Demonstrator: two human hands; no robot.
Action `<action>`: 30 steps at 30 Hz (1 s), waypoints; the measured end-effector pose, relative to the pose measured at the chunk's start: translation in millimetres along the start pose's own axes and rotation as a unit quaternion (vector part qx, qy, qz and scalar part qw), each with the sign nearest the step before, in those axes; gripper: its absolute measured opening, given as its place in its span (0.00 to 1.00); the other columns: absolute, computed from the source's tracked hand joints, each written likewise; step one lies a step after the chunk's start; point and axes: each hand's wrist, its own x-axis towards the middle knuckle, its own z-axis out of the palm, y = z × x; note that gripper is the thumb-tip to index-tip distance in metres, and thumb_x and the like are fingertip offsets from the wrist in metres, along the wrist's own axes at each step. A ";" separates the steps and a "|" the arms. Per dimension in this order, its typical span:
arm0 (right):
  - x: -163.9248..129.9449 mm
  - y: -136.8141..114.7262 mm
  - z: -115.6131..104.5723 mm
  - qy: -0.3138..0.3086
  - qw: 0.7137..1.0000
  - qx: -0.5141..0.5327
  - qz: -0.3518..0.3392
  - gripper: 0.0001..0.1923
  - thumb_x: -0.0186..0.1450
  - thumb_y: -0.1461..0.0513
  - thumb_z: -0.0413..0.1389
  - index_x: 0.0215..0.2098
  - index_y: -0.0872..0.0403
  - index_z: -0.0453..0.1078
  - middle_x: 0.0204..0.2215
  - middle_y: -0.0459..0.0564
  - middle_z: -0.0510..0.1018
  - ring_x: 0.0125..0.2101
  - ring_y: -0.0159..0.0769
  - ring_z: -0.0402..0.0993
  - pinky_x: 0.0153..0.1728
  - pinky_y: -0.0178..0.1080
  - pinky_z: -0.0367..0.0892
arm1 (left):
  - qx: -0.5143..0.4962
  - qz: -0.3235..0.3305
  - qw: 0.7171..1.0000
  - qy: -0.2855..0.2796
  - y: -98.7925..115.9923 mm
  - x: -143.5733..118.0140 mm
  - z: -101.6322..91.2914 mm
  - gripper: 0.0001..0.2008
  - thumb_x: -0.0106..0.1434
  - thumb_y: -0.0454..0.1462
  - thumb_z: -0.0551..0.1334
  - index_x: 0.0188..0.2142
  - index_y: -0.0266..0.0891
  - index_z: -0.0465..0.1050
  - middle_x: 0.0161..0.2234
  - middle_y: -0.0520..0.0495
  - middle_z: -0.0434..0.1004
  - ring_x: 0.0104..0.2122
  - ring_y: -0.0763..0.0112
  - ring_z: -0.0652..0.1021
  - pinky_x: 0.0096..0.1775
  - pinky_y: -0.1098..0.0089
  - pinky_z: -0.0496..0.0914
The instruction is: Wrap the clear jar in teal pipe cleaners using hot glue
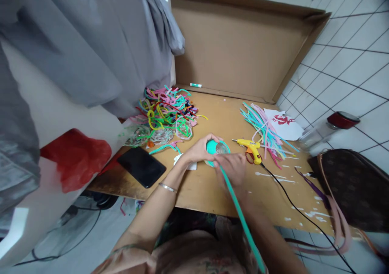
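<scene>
My left hand [201, 147] is closed around the side of a small round teal piece [212, 146], which has a clear, shiny patch in its middle. My right hand [234, 169], slightly smeared by motion, is closed at the piece's near edge. From its fingers a long teal fuzzy stem [237, 203], like a pipe cleaner, runs down toward my body. Right of my hands lies a yellow glue gun [251, 149], its nozzle pointing left. A bit of white paper [192, 165] lies under my left wrist.
Mixed colourful stems [170, 108] are heaped at the back left, near a black phone [142, 166]. Pastel stems [263, 124] lie at right. A clear bottle [319, 134] and brown bag [352, 189] stand farther right. Cardboard [240, 47] rises behind; the glue-gun cord [291, 203] crosses the table.
</scene>
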 end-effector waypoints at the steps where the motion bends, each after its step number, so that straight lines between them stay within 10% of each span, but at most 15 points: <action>1: 2.2 5.2 -2.5 0.013 0.999 0.020 0.027 0.06 0.68 0.64 0.53 0.41 0.52 0.72 0.31 0.48 0.80 0.32 0.35 0.73 0.39 0.41 0.59 | 0.007 -0.003 1.000 -0.005 1.3 -0.3 -0.8 0.29 0.41 0.35 0.76 0.40 0.38 0.66 0.55 0.37 0.72 0.54 0.54 0.73 0.54 0.57 0.65; 15: 13.7 28.7 -4.4 -0.090 0.930 0.261 0.244 0.05 0.65 0.59 0.58 0.32 0.49 0.75 0.29 0.45 0.78 0.33 0.35 0.75 0.34 0.40 0.70 | 0.004 -0.018 0.997 -0.070 8.2 -2.7 -9.4 0.28 0.42 0.34 0.74 0.41 0.38 0.65 0.55 0.37 0.72 0.51 0.57 0.76 0.50 0.59 0.68; 30: 5.9 34.9 3.0 -0.079 0.918 0.292 0.256 0.05 0.65 0.61 0.57 0.32 0.49 0.73 0.29 0.44 0.74 0.32 0.33 0.72 0.33 0.37 0.68 | 0.045 -0.003 0.997 -0.064 6.6 0.1 -16.0 0.28 0.43 0.36 0.75 0.42 0.39 0.67 0.57 0.38 0.67 0.57 0.55 0.70 0.56 0.56 0.63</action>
